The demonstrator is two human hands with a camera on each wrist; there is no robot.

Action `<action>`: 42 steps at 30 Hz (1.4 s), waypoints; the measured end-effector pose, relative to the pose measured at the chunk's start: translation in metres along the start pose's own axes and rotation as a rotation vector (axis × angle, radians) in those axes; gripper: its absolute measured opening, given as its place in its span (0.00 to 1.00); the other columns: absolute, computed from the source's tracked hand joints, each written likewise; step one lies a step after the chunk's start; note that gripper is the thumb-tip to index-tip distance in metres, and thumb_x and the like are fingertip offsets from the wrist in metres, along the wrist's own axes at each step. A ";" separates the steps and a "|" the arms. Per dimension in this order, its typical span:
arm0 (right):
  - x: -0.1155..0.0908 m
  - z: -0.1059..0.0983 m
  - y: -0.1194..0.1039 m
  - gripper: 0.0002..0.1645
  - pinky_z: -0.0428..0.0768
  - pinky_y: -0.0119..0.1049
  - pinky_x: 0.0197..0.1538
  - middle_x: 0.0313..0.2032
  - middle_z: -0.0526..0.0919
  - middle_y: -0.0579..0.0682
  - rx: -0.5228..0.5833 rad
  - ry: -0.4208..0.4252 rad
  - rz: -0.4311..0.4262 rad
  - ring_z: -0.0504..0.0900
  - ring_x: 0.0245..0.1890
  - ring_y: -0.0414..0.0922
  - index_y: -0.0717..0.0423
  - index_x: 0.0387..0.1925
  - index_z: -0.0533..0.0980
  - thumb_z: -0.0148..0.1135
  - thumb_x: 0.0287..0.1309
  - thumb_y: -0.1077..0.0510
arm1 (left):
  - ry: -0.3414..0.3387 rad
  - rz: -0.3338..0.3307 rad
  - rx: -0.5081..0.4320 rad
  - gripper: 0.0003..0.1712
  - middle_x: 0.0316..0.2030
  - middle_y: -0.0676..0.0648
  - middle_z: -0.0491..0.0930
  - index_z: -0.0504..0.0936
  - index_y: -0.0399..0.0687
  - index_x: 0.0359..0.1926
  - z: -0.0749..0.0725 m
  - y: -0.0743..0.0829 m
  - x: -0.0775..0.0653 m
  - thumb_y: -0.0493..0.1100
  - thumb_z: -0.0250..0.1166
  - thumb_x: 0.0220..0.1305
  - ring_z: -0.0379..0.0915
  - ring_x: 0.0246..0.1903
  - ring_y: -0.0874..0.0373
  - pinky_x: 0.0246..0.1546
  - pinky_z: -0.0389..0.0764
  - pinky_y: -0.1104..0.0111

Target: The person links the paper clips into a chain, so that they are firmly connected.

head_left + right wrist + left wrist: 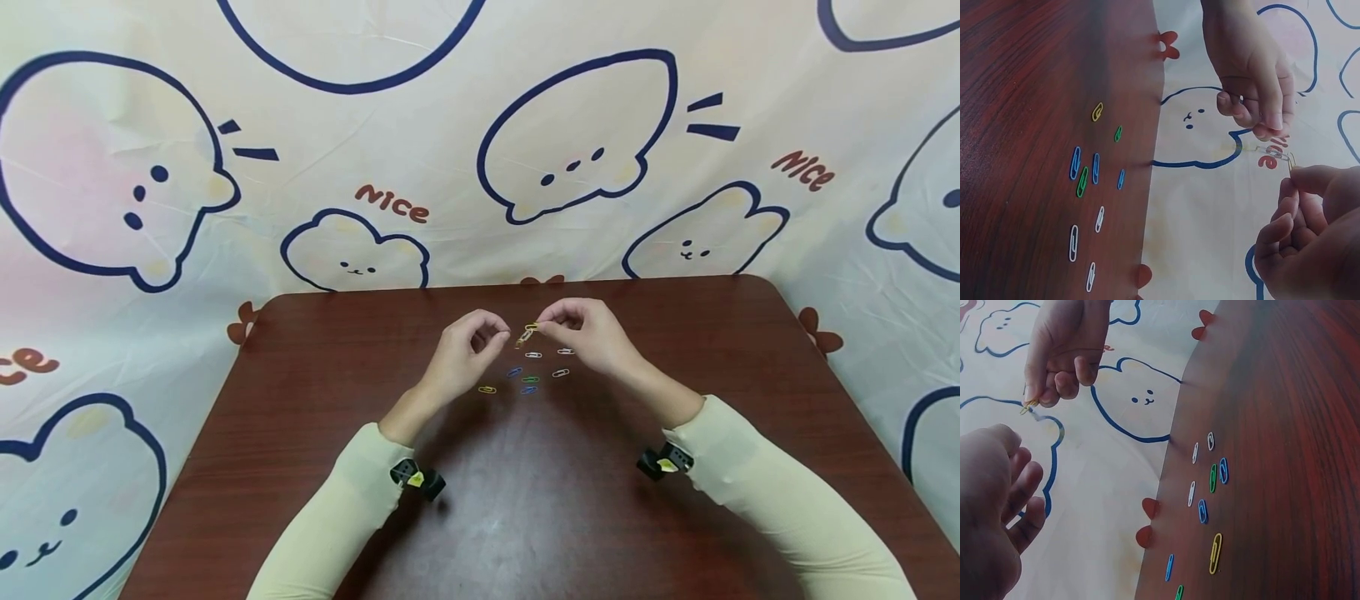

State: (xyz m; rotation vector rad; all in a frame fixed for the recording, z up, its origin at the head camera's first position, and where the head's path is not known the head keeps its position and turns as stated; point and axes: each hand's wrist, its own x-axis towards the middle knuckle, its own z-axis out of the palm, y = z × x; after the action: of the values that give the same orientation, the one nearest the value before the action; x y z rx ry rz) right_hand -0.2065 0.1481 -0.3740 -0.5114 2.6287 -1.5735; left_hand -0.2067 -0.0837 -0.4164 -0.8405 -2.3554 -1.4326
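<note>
My right hand (596, 333) pinches a yellow paper clip (531, 327) between thumb and fingertips above the table. From it hangs a short chain with a pale paper clip (526, 336) and a yellowish end, blurred in the right wrist view. Just left of the chain is my left hand (463, 354), its fingers loosely bent and nothing visible between them; the left wrist view shows the thumb and fingers (1025, 481) apart. Below both hands lie loose paper clips, among them a green clip (1082, 182), a blue clip (1075, 163) and a white clip (1073, 243).
A yellow paper clip (487, 389) lies at the left of the loose group on the dark brown table (315, 467). The table's far edge runs close behind the hands, with a cartoon-printed cloth (450, 150) hanging beyond it. Small cameras (417, 478) sit on both wrists.
</note>
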 end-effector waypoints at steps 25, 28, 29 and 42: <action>-0.002 0.007 -0.003 0.05 0.75 0.33 0.30 0.33 0.84 0.60 0.005 -0.001 -0.070 0.75 0.28 0.50 0.57 0.39 0.84 0.68 0.66 0.59 | -0.020 0.010 -0.037 0.03 0.33 0.50 0.80 0.83 0.41 0.40 0.007 0.011 0.008 0.37 0.66 0.70 0.73 0.31 0.59 0.33 0.77 0.68; -0.003 0.008 -0.004 0.04 0.75 0.34 0.31 0.33 0.84 0.61 0.016 -0.008 -0.080 0.75 0.28 0.50 0.57 0.39 0.85 0.68 0.65 0.60 | -0.015 0.013 -0.028 0.02 0.33 0.49 0.80 0.83 0.41 0.40 0.007 0.010 0.008 0.36 0.66 0.70 0.73 0.31 0.59 0.33 0.77 0.68; -0.003 0.008 -0.004 0.04 0.75 0.34 0.31 0.33 0.85 0.61 0.021 -0.010 -0.082 0.76 0.28 0.50 0.57 0.39 0.85 0.68 0.65 0.60 | -0.013 0.014 -0.027 0.02 0.33 0.49 0.80 0.83 0.41 0.39 0.007 0.010 0.008 0.36 0.66 0.70 0.73 0.31 0.59 0.33 0.77 0.68; -0.004 0.005 -0.001 0.07 0.77 0.35 0.34 0.31 0.85 0.49 0.008 -0.019 -0.080 0.79 0.30 0.49 0.55 0.41 0.85 0.71 0.63 0.58 | -0.014 -0.012 -0.021 0.03 0.34 0.48 0.80 0.82 0.40 0.39 0.004 0.008 0.004 0.36 0.66 0.70 0.72 0.30 0.58 0.32 0.76 0.69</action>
State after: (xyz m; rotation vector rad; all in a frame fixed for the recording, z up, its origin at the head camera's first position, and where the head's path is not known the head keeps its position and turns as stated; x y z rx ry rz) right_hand -0.2015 0.1441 -0.3761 -0.6358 2.6188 -1.5913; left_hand -0.2048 -0.0762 -0.4107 -0.8464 -2.3629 -1.4635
